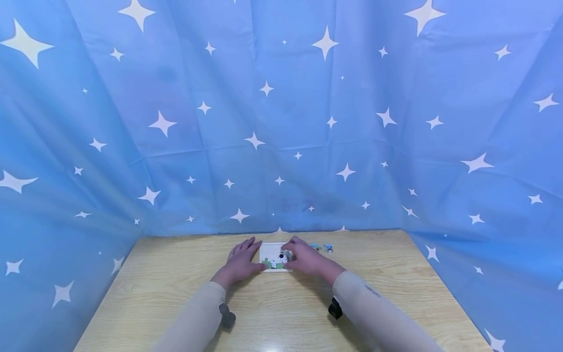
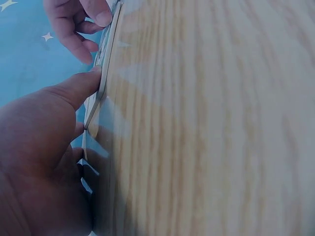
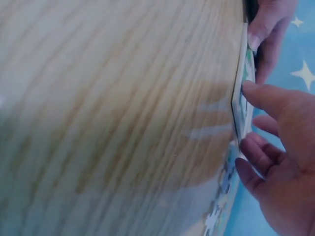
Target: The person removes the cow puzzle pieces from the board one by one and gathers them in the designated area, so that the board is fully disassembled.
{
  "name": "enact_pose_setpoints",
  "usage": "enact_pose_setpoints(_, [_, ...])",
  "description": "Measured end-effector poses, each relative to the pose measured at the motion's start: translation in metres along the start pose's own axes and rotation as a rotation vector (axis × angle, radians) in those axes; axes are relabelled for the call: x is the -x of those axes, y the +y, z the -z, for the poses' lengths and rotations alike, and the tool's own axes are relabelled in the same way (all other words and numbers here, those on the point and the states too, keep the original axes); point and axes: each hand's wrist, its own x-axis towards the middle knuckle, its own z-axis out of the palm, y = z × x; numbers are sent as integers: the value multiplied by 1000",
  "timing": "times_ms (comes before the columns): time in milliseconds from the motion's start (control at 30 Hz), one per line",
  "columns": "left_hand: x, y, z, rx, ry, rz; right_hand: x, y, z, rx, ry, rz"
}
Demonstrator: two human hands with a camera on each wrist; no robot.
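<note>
A small jigsaw puzzle board with a pale rim and a picture of a white dog on green lies flat near the table's far edge. My left hand holds its left side, thumb at the near corner and index finger at the far corner. In the left wrist view the left thumb rests on the near rim. My right hand grips the right side, covering that part of the picture. Its thumb lies on the near rim, with curled fingers by the side edge. I cannot tell whether a loose piece is under it.
Several loose puzzle pieces lie right of the board, beyond the right hand; colourful pieces also show in the right wrist view. The wooden table ends at a blue curtain with white stars, which also hangs along both sides.
</note>
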Motion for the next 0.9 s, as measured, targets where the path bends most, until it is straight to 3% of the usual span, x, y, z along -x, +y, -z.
enact_pose_setpoints(200, [3, 2, 2, -3, 8, -22, -6, 1, 3, -15, -57, -5])
enact_pose_setpoints(333, [13, 20, 16, 17, -17, -17, -8, 1, 4, -17, -75, -14])
enact_pose_setpoints(567, [5, 6, 6, 12, 0, -39, -8, 0, 4, -27, -63, -19])
enact_pose_setpoints(900, [7, 12, 10, 15, -17, -8, -8, -1, 3, -48, -51, -27])
